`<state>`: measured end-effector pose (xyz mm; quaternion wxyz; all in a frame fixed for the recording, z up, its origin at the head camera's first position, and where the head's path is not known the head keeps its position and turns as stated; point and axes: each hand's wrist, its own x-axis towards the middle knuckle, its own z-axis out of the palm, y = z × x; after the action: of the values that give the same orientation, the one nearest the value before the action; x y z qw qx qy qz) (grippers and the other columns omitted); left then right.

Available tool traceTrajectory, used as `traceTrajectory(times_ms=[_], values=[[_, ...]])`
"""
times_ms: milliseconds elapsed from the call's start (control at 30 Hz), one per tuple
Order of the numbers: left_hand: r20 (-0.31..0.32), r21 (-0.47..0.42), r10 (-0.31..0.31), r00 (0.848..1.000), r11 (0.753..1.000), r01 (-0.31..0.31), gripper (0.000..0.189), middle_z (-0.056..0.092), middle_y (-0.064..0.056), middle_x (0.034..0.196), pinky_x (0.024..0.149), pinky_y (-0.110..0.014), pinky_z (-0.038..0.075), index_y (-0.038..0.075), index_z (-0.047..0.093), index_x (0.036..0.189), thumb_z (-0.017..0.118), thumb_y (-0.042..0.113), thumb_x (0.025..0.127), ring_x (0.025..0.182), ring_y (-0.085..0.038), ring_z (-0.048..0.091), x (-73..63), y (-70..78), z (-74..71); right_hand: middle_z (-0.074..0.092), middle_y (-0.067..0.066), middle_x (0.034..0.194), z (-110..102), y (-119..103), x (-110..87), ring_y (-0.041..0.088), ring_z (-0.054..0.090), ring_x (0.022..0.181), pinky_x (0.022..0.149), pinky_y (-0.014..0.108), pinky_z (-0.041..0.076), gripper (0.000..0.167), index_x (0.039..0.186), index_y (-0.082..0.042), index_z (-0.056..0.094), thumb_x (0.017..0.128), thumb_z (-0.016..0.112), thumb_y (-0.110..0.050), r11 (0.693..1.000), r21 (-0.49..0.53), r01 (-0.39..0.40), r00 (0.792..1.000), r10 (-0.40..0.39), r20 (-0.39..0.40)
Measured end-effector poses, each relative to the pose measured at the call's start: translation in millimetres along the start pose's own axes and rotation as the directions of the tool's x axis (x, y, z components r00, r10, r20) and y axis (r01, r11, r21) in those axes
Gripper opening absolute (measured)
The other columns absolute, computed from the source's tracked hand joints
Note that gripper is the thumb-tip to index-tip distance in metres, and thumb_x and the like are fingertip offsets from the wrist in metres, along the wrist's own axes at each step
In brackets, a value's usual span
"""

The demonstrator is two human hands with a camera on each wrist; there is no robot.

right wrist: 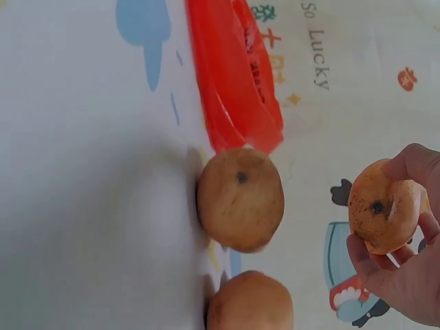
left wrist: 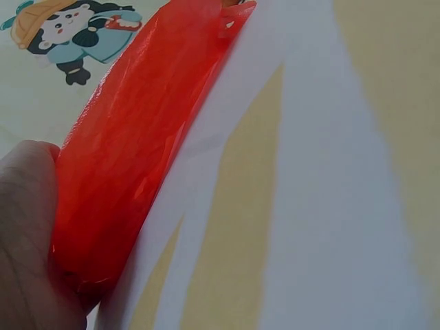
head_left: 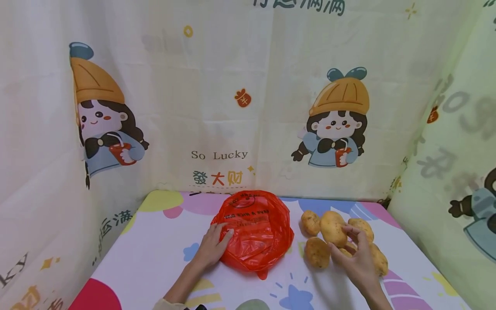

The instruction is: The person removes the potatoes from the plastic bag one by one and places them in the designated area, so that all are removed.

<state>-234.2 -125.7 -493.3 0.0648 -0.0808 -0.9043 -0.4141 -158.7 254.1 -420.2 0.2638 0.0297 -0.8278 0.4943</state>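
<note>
A red plastic bag [head_left: 257,234] with printed lettering stands on the table with its rim spread wide. My left hand [head_left: 213,245] holds the bag's left side by the rim; the left wrist view shows the bag's red wall [left wrist: 130,158] beside the hand [left wrist: 27,227], whose fingertips are hidden there. To the bag's right, my right hand [head_left: 358,260] grips a potato [head_left: 333,228] between thumb and fingers. In the right wrist view this potato [right wrist: 383,210] is raised off the table, above the others. A potato [head_left: 317,252] lies just left of that hand.
Several more potatoes lie around the right hand, among them a small one [head_left: 311,222] at the left and others [head_left: 362,228] at the right. The patterned tabletop [head_left: 155,267] meets a printed cloth wall [head_left: 279,142] at the back, with cloth at both sides too.
</note>
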Motion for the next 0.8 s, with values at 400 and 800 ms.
traceTrajectory(times_ms=[400,800], values=[[0.010,0.001,-0.019,1.000,1.000,0.019,0.056,0.046,-0.019,0.145,0.108,-0.068,0.038,0.006,0.051,0.145,0.055,0.043,0.103,0.131,-0.045,0.045,0.2,-0.2,1.1,0.045,-0.002,0.129,-24.1,13.0,2.0,-0.011,0.042,0.110,0.081,0.002,0.043,0.063,0.134,0.004,0.042,0.084,0.081,0.000,0.993,-0.098,-0.064,0.996,0.057,-0.075],[0.005,0.008,-0.015,1.000,1.000,0.015,0.056,0.047,-0.018,0.144,0.107,-0.067,0.040,0.007,0.052,0.145,0.055,0.045,0.103,0.129,-0.043,0.047,1.0,-0.9,1.0,0.041,-0.020,0.127,-59.8,28.6,5.7,-0.006,0.042,0.117,0.080,-0.002,0.040,0.068,0.135,0.002,0.042,0.082,0.085,-0.005,0.974,-0.137,-0.178,0.974,0.155,-0.165]])
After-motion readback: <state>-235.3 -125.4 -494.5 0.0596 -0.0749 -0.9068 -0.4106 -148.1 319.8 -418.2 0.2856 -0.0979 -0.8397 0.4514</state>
